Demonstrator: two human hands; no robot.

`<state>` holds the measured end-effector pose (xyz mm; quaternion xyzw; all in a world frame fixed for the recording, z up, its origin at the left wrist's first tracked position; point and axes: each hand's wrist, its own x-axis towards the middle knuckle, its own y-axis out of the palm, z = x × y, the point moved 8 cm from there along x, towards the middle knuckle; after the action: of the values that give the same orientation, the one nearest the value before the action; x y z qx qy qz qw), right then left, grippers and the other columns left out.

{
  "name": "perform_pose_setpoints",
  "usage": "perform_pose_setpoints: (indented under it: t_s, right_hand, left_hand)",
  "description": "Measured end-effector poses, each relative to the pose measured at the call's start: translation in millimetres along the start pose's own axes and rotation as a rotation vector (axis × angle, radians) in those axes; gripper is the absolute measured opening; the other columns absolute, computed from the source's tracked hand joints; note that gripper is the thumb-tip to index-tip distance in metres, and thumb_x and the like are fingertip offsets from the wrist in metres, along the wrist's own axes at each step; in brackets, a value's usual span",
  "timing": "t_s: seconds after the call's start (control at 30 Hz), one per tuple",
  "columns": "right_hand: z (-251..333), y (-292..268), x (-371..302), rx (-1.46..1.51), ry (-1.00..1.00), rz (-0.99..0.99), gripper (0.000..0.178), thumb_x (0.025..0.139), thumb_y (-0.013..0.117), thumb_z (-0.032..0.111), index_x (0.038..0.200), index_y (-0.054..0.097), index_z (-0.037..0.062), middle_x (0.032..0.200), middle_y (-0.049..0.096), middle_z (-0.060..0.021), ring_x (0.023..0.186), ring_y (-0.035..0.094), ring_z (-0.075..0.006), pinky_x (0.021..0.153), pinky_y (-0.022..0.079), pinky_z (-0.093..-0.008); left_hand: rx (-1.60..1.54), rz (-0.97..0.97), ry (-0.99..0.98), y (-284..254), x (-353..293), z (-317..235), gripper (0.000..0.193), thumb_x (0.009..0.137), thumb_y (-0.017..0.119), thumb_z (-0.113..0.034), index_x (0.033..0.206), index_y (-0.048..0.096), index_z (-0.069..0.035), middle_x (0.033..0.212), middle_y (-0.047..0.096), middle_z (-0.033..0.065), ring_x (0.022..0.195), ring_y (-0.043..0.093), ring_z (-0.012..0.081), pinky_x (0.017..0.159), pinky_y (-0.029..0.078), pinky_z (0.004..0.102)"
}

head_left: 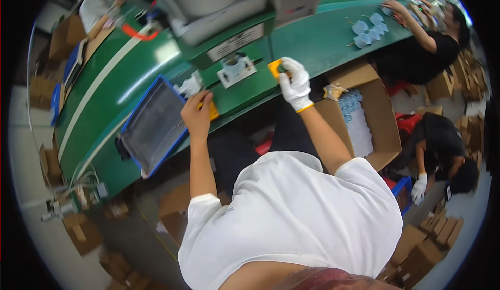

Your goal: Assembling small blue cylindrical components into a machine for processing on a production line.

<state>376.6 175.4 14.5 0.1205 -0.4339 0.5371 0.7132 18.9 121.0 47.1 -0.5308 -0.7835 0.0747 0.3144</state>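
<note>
My bare left hand [197, 115] rests at the bench edge, its fingers lightly bent beside and partly over a yellow block [214, 112]. Most of that block is hidden by the hand. My right hand [296, 84], in a white glove with a yellow cuff, curls round a second yellow box [274, 69], which has a dark green round part under the fingers. Between the hands, a metal fixture [237, 71] with a pale piece at its middle sits on the green base below a large grey machine [213, 3]. No part is held up by either hand.
A blue-rimmed grey tray [155, 126] lies left of my left hand, near a crumpled white thing [190, 85]. Right of me stands an open carton [383, 118] with light-blue pieces. More blue pieces [362, 32] lie on the green bench [312, 40]. Co-workers are at right and far left.
</note>
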Motion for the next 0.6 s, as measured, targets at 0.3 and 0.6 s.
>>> perform_pose_setpoints:
  t_s: [0.3,0.6]
  right_hand:
    - [-3,8,-10,-0.051,-0.091,0.006,0.033,0.101,0.070,0.008,0.133,0.066,0.0036,0.141,0.073,-0.0196,0.117,0.075,-0.0374,0.101,0.061,-0.0439]
    - [19,-1,12,-0.056,0.024,-0.015,0.023,0.084,0.070,0.006,0.106,0.072,0.0009,0.112,0.076,-0.0229,0.104,0.074,-0.0456,0.096,0.062,-0.0494]
  left_hand:
    - [-0.065,0.168,0.201,1,78,-82,0.018,0.093,0.089,-0.010,0.104,0.082,0.003,0.098,0.081,0.0135,0.083,0.077,0.0227,0.077,0.059,0.0342]
    - [0.138,0.543,0.215,84,121,-37,0.037,0.096,0.088,-0.026,0.123,0.082,-0.002,0.118,0.084,0.0143,0.104,0.079,0.0281,0.093,0.062,0.0419]
